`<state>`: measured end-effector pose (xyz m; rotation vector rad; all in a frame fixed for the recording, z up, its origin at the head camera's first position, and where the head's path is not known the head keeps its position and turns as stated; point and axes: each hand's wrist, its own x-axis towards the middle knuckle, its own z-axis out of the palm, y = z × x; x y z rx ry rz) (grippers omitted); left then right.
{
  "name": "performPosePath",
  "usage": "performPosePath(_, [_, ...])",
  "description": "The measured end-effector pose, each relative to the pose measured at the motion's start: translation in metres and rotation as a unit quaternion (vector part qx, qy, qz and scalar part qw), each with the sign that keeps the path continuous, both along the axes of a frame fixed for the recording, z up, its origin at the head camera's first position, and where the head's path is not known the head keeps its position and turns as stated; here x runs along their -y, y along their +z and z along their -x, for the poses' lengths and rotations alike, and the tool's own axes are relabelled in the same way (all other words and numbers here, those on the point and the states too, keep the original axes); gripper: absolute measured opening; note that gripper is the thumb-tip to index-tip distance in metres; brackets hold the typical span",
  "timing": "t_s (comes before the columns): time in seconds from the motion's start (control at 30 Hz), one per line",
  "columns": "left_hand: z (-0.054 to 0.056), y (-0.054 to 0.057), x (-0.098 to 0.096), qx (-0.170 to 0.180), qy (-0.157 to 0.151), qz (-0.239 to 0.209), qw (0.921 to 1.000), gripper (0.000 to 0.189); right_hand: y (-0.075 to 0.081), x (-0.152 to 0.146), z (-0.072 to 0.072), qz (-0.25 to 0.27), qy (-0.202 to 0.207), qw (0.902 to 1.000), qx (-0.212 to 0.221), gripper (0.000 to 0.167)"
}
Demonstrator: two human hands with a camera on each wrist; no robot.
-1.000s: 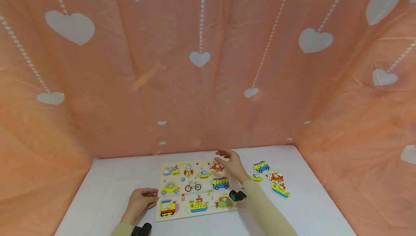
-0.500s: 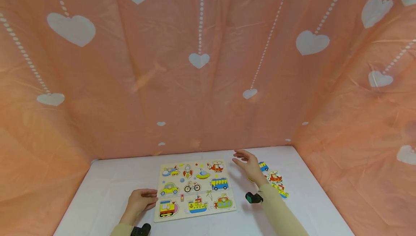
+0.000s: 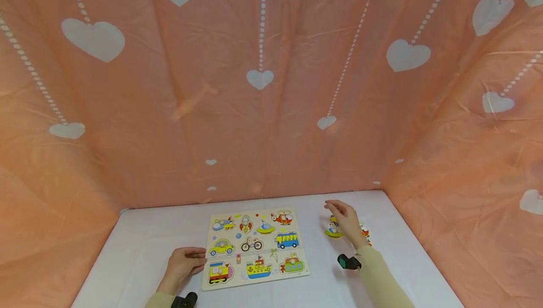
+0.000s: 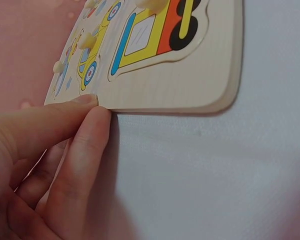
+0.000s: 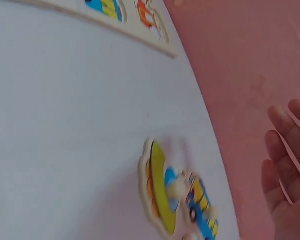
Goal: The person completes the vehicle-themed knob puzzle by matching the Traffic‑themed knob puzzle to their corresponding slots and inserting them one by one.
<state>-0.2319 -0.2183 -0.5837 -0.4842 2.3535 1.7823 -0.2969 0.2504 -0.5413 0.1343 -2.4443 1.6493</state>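
On the white table lies a wooden knob puzzle board (image 3: pixel 239 276) with vehicle pictures. My left hand (image 3: pixel 180 265) is at its left edge; in the left wrist view, a finger and thumb pinch that edge near the train piece (image 4: pixel 155 42). Right of the board, my right hand (image 3: pixel 345 217) hovers with loosely spread fingers over loose pieces and holds nothing. The flying saucer piece (image 5: pixel 161 190) lies beside the bus piece (image 5: pixel 204 212) under it. Part of the helicopter piece (image 3: pixel 364 229) shows past the hand, which hides much of the group.
A peach curtain with white hearts (image 3: pixel 260 79) hangs behind the table (image 3: pixel 169 223) and along both sides. A black wrist strap device (image 3: pixel 349 262) sits on the right wrist, another (image 3: pixel 184 300) on the left.
My right hand has moved right, from above the helicopter picture at the board's upper right corner to over the loose pieces. The left hand has stayed at the board's edge.
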Motion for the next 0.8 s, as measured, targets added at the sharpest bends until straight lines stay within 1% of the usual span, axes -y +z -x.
performPosePath(0.1, [-0.002, -0.001, 0.001, 0.004, 0.002, -0.002, 1.0000, 0.029, -0.004, -0.007, -0.004, -0.005, 0.001, 1.0000, 0.001, 0.036])
performPosePath(0.2, [-0.004, -0.001, 0.001, 0.006, -0.001, -0.003, 1.0000, 0.029, -0.009, -0.014, -0.009, 0.004, -0.008, 0.9998, 0.017, 0.040])
performPosePath(0.33, [-0.006, -0.001, 0.002, 0.005, 0.002, -0.003, 1.0000, 0.029, -0.017, -0.022, -0.013, 0.008, -0.015, 0.9989, 0.044, 0.049])
performPosePath(0.43, [-0.005, 0.000, 0.003, -0.003, -0.002, -0.004, 1.0000, 0.028, -0.021, -0.027, -0.015, 0.008, -0.018, 0.9983, 0.055, 0.053])
performPosePath(0.57, [-0.001, 0.000, 0.002, -0.007, -0.007, -0.010, 0.9999, 0.028, -0.027, -0.034, -0.016, 0.010, -0.032, 0.9979, 0.055, 0.048])
performPosePath(0.63, [0.001, -0.001, 0.001, -0.005, -0.004, -0.011, 0.9999, 0.028, -0.031, -0.037, -0.017, 0.007, -0.038, 0.9975, 0.060, 0.045])
performPosePath(0.8, [0.002, -0.003, 0.001, -0.004, -0.001, -0.009, 1.0000, 0.028, -0.039, -0.041, -0.017, -0.022, -0.045, 0.9960, 0.074, 0.038])
